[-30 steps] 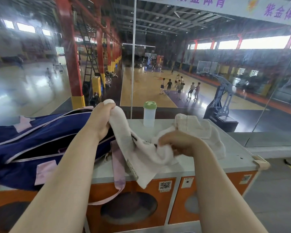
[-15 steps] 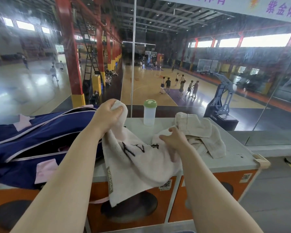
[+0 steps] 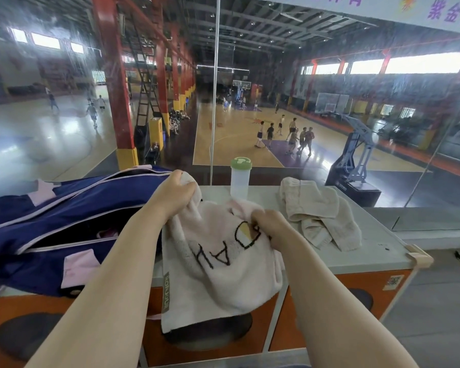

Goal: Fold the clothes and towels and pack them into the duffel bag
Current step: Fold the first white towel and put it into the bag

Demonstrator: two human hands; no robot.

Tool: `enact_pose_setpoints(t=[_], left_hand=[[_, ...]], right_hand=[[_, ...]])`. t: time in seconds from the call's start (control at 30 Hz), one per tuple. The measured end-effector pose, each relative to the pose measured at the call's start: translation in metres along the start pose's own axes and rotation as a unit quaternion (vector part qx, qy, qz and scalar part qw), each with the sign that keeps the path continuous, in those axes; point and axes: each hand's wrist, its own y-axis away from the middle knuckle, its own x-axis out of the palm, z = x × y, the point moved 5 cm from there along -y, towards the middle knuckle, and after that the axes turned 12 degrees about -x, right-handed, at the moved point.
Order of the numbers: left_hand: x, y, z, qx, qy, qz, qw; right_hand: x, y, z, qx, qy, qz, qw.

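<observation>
At your nine o'clock the navy duffel bag (image 3: 64, 216) is lying on the grey counter (image 3: 377, 251) with its zip gaping, something pink just showing inside the opening. Your left hand (image 3: 174, 193) is gripping one top corner of the pink towel (image 3: 223, 266) up at about eleven o'clock, right beside the bag's mouth, fingers curled tight round the cloth. Where a second ago that towel was a twisted rope between your fists, you are now holding it spread into a sheet, the dark lettering facing you and the lower edge hanging past the counter's front over the orange cabinet (image 3: 316, 314). Your right hand (image 3: 270, 229) is pinching the other upper edge near twelve o'clock, lower than the left, so the cloth is sagging in the middle and not yet squared. That opening-out suggests you are readying the first fold; evening up the two corners would likely come before any crease. Behind the towel at twelve o'clock a clear bottle (image 3: 240, 179) with a green lid is standing upright. At one to two o'clock the beige towel (image 3: 319, 213) is sitting crumpled on the counter, unfolded, so it is probably waiting its turn.
</observation>
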Motion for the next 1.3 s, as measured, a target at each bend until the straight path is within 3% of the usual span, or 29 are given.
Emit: enact_pose_setpoints(t=[0.13, 0.27, 0.4, 0.5, 0.57, 0.63, 0.7, 0.77, 0.83, 0.9, 0.97, 1.03, 1.1, 1.2, 1.3], left_hand=[[0.008, 0.001, 0.005, -0.016, 0.020, 0.051, 0.998], [0.015, 0.000, 0.005, 0.000, -0.014, 0.069, 0.998], [0.027, 0.008, 0.003, -0.003, 0.069, 0.182, 0.981], [0.036, 0.012, 0.000, 0.012, 0.079, 0.223, 0.972], [0.036, 0.013, -0.002, 0.026, 0.059, 0.211, 0.975], [0.026, 0.008, -0.003, 0.055, 0.028, 0.130, 0.990], [0.013, 0.006, -0.005, 0.099, 0.005, 0.031, 0.995], [0.007, 0.005, -0.007, 0.142, 0.017, -0.008, 0.990], [0.009, 0.004, -0.006, 0.174, 0.029, 0.009, 0.984], [0.012, 0.006, -0.004, 0.200, 0.027, 0.022, 0.979], [0.013, 0.006, -0.001, 0.208, 0.040, 0.030, 0.977], [0.010, 0.005, 0.001, 0.198, 0.060, 0.033, 0.978], [0.008, 0.005, 0.001, 0.196, 0.077, 0.039, 0.977], [0.006, 0.009, -0.001, 0.194, 0.096, 0.051, 0.975], [0.005, 0.012, -0.001, 0.181, 0.128, 0.064, 0.973]], right_hand=[[0.000, -0.004, 0.003, 0.010, -0.303, -0.033, 0.952], [0.005, 0.001, 0.015, -0.017, -0.478, 0.045, 0.877], [0.011, 0.000, 0.025, -0.047, -0.538, 0.067, 0.839], [0.017, 0.004, 0.034, -0.074, -0.527, 0.092, 0.841], [0.015, 0.003, 0.033, -0.078, -0.537, 0.091, 0.835], [0.007, -0.001, 0.026, -0.068, -0.555, 0.047, 0.828], [-0.003, -0.001, 0.018, -0.056, -0.539, -0.029, 0.840], [-0.017, -0.002, 0.008, -0.031, -0.508, -0.134, 0.850], [-0.033, 0.007, 0.002, -0.011, -0.352, -0.266, 0.897], [-0.043, 0.013, 0.000, 0.012, -0.119, -0.316, 0.941], [-0.050, 0.016, 0.007, -0.041, 0.047, -0.345, 0.936], [-0.044, 0.013, 0.021, -0.170, 0.087, -0.306, 0.933], [-0.025, 0.007, 0.033, -0.254, 0.056, -0.171, 0.950], [0.010, 0.010, 0.038, -0.268, -0.015, 0.047, 0.962], [0.031, 0.016, 0.038, -0.266, 0.010, 0.156, 0.951]])
